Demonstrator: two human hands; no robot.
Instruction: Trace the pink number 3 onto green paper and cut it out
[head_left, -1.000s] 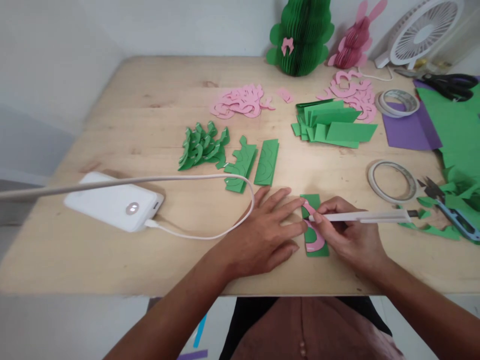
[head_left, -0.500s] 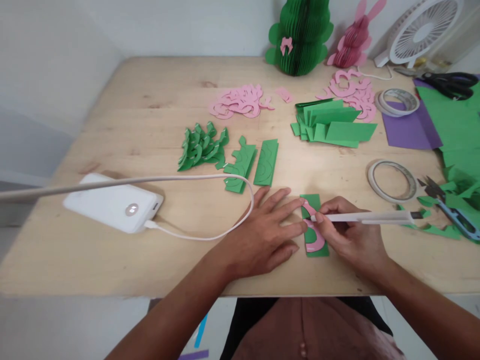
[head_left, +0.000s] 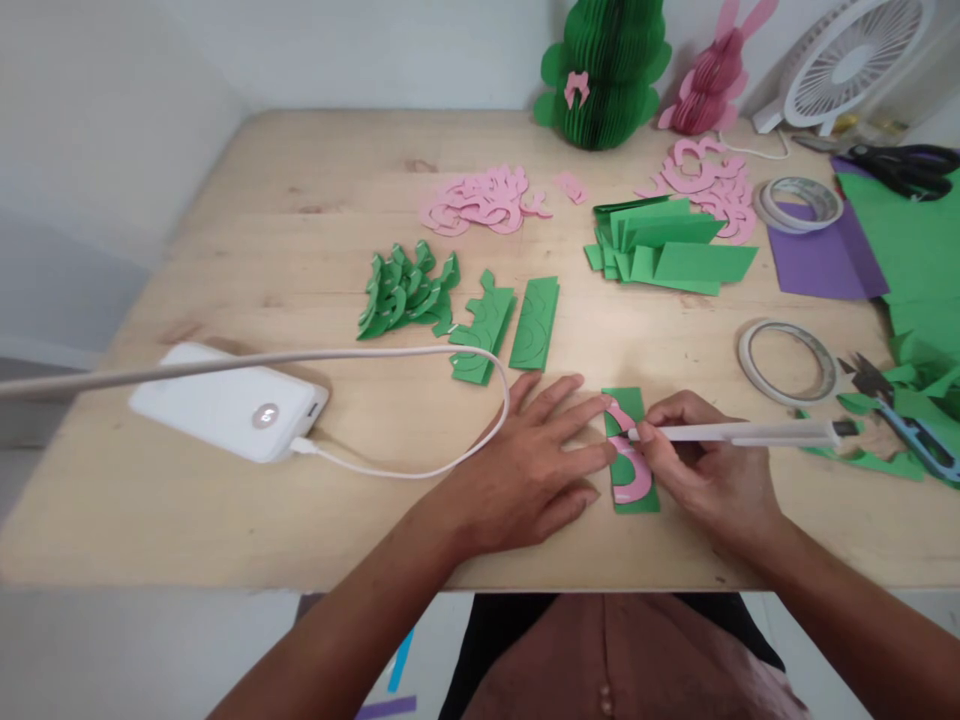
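Note:
A pink curved paper cutout (head_left: 636, 480) lies on a green paper strip (head_left: 626, 503) near the table's front edge. My left hand (head_left: 536, 465) rests flat with its fingers spread, two fingertips pressing on the left edge of the cutout. My right hand (head_left: 709, 470) pinches a white pen (head_left: 742, 433), its tip at the middle of the pink cutout. Behind my left hand are two green strips, one with drawn curves (head_left: 534, 323) and one partly cut (head_left: 484, 335). A pile of cut green pieces (head_left: 405, 290) sits left of them.
A white power bank (head_left: 225, 405) with a cable lies left. Pink cutouts (head_left: 480, 200), folded green strips (head_left: 675, 245) and a honeycomb tree (head_left: 611, 80) are behind. Tape rolls (head_left: 750, 372), a blue cutter (head_left: 919, 435), black scissors (head_left: 900, 170) and a fan (head_left: 851, 65) stand or lie right.
The pen tip has shifted slightly to the right along the pink cutout, with my right hand. My left hand stays in place. The whole view has moved very slightly.

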